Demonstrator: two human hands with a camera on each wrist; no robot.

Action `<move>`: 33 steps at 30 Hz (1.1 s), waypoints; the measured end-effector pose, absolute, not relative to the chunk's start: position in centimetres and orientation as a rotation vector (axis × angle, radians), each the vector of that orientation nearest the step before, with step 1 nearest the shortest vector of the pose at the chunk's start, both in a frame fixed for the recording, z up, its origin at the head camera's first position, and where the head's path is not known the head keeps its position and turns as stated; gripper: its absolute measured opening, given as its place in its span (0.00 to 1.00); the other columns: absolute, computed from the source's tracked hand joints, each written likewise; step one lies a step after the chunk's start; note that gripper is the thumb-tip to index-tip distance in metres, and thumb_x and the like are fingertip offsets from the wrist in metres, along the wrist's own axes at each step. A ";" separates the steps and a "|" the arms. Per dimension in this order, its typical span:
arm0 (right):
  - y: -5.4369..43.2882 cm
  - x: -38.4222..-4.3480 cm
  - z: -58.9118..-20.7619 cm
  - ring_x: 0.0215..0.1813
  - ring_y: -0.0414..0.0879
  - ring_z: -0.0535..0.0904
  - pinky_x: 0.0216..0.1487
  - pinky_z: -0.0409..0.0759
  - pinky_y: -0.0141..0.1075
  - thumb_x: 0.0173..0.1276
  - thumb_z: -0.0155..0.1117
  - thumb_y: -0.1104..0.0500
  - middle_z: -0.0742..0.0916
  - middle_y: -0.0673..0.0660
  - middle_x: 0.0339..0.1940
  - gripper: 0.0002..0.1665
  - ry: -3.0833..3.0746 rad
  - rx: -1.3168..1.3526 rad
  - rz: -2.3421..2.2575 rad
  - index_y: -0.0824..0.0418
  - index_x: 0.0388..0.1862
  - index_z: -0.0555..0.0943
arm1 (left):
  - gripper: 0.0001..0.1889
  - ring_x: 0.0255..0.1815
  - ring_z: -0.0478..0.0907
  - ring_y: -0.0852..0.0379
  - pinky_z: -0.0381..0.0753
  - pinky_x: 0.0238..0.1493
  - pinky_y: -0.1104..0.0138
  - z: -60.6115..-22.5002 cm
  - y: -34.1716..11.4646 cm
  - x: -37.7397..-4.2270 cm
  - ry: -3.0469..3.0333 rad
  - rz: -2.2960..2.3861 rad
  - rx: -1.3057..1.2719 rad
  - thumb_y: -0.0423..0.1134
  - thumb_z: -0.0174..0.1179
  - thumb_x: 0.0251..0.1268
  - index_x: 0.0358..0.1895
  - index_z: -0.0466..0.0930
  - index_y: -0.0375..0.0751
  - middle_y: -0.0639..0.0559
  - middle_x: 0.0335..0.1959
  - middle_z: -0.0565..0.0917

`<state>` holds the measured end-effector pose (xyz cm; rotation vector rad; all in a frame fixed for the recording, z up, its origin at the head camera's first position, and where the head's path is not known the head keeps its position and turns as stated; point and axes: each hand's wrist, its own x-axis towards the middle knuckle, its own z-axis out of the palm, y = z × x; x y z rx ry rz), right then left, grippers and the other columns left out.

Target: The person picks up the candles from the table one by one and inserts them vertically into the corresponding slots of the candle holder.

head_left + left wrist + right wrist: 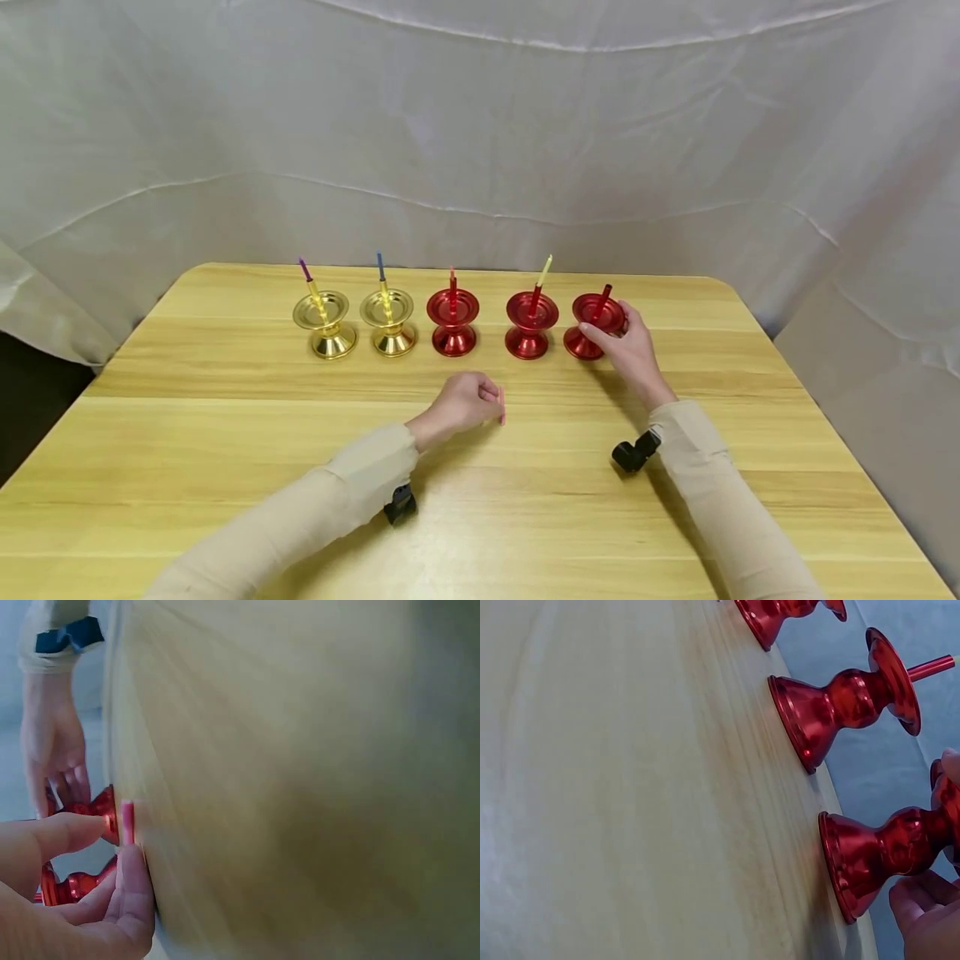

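Note:
My right hand [632, 350] grips the rightmost red candle holder [583, 342], thumb on the near side of its dish and fingers around the far side. That holder stands on the table, its tube [603, 300] leaning right with no candle showing above it. My left hand [467, 402] is low over the table beside a slim pink candle [502, 407]. In the left wrist view the candle [128, 820] lies parallel to the tabletop. One fingertip overlaps its end, while a gap shows between the thumb [82, 829] and the candle.
Left of the held holder, a red holder [527, 343] bears a pale yellow candle [545, 270]; another red holder [453, 342] has a reddish candle. Two gold holders [394, 340] bear a blue candle [381, 266] and a purple candle [304, 268]. Behind the table [525, 517] hangs grey-white cloth [480, 150].

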<state>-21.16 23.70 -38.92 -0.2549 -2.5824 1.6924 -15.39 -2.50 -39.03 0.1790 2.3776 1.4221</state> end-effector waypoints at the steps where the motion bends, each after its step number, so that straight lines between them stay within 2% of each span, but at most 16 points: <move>1: 23.7 -21.1 -38.9 0.73 0.57 0.58 0.72 0.58 0.47 0.64 0.68 0.49 0.62 0.67 0.74 0.55 -2.578 -0.258 1.699 0.65 0.78 0.45 | 0.01 0.24 0.73 0.60 0.74 0.24 0.73 -39.0 -2.4 -15.5 2.386 1.405 0.195 0.26 0.62 0.55 0.31 0.81 0.31 0.50 0.30 0.81; 5: 23.5 -21.1 -38.9 0.73 0.58 0.58 0.71 0.59 0.47 0.65 0.67 0.49 0.61 0.68 0.74 0.55 -2.568 -0.255 1.718 0.65 0.78 0.44 | 0.09 0.16 0.67 0.63 0.65 0.16 0.76 -38.9 -2.1 -15.9 2.399 1.348 0.240 0.26 0.63 0.56 0.19 0.78 0.32 0.51 0.24 0.83; 10: 23.5 -21.2 -38.9 0.73 0.57 0.59 0.71 0.60 0.46 0.65 0.66 0.51 0.62 0.68 0.73 0.54 -2.547 -0.264 1.737 0.65 0.78 0.45 | 0.12 0.09 0.62 0.65 0.57 0.11 0.76 -38.7 -1.6 -16.4 2.450 1.230 0.257 0.31 0.66 0.57 0.16 0.81 0.34 0.49 0.15 0.82; 14: 23.4 -21.3 -39.0 0.72 0.58 0.59 0.71 0.60 0.46 0.65 0.66 0.52 0.62 0.68 0.73 0.53 -2.537 -0.268 1.740 0.65 0.77 0.46 | 0.12 0.09 0.63 0.64 0.59 0.13 0.76 -38.5 -1.2 -16.5 2.555 1.089 0.318 0.31 0.67 0.57 0.16 0.83 0.36 0.52 0.11 0.79; 19: 23.4 -21.3 -39.2 0.72 0.58 0.59 0.71 0.61 0.46 0.66 0.66 0.52 0.63 0.68 0.73 0.52 -2.537 -0.264 1.738 0.66 0.77 0.47 | 0.13 0.14 0.67 0.62 0.66 0.21 0.74 -38.5 -1.3 -16.5 2.655 1.017 0.416 0.29 0.64 0.58 0.15 0.81 0.35 0.55 0.10 0.75; 23: 23.4 -21.3 -39.4 0.72 0.58 0.59 0.71 0.61 0.47 0.65 0.67 0.51 0.63 0.68 0.73 0.52 -2.544 -0.260 1.728 0.66 0.77 0.47 | 0.10 0.16 0.69 0.62 0.68 0.21 0.74 -38.7 -1.7 -16.4 2.614 1.096 0.458 0.30 0.62 0.60 0.21 0.79 0.34 0.54 0.14 0.76; 29: 23.4 -21.3 -39.5 0.71 0.58 0.60 0.70 0.61 0.47 0.65 0.67 0.50 0.65 0.67 0.72 0.52 -2.536 -0.256 1.739 0.65 0.77 0.48 | 0.04 0.19 0.71 0.60 0.69 0.20 0.74 -39.2 -2.3 -16.4 2.383 1.370 0.382 0.28 0.58 0.65 0.33 0.79 0.30 0.47 0.20 0.79; 33: 23.5 -21.3 -39.5 0.71 0.58 0.60 0.70 0.61 0.47 0.65 0.67 0.50 0.65 0.67 0.72 0.52 -2.536 -0.249 1.730 0.65 0.77 0.48 | 0.05 0.24 0.74 0.58 0.74 0.23 0.72 -39.2 -2.3 -16.7 2.285 1.506 0.336 0.26 0.57 0.63 0.39 0.79 0.28 0.45 0.26 0.80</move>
